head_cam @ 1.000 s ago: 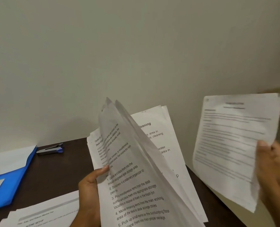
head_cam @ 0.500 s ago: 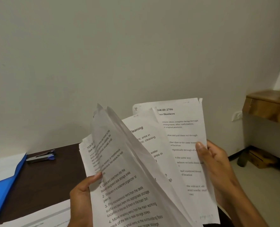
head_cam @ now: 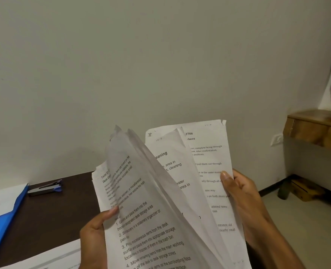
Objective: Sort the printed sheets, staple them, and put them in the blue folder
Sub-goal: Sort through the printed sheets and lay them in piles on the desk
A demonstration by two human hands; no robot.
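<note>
The left hand (head_cam: pixel 95 237) holds a fanned bundle of printed sheets (head_cam: pixel 147 200) from its left edge, thumb pressed on the front page and the other fingers hidden behind the paper. The right hand (head_cam: pixel 242 200) pinches the right edge of the rearmost sheet (head_cam: pixel 209 171), thumb on the printed face, the remaining fingers curled behind it. That sheet, headed with the number 2706, stands upright just behind the others and overlaps them. In front of it a page with a heading ending in "eaning" leans left, and nearer still two or three pages curl forward, their numbered lines of text tilted. The whole bundle is held up above the near right part of a dark brown desk (head_cam: pixel 50 216).

On the desk to the far left lies a stapler (head_cam: pixel 44 188), silver with a blue end, well apart from the hands. Left of it a blue folder (head_cam: pixel 3 228) lies open with white paper on it. At the near edge, beside the left wrist, more printed sheets lie flat (head_cam: pixel 50 257). To the right, past the desk, a wooden shelf (head_cam: pixel 316 129) is fixed to the pale wall (head_cam: pixel 141 65).
</note>
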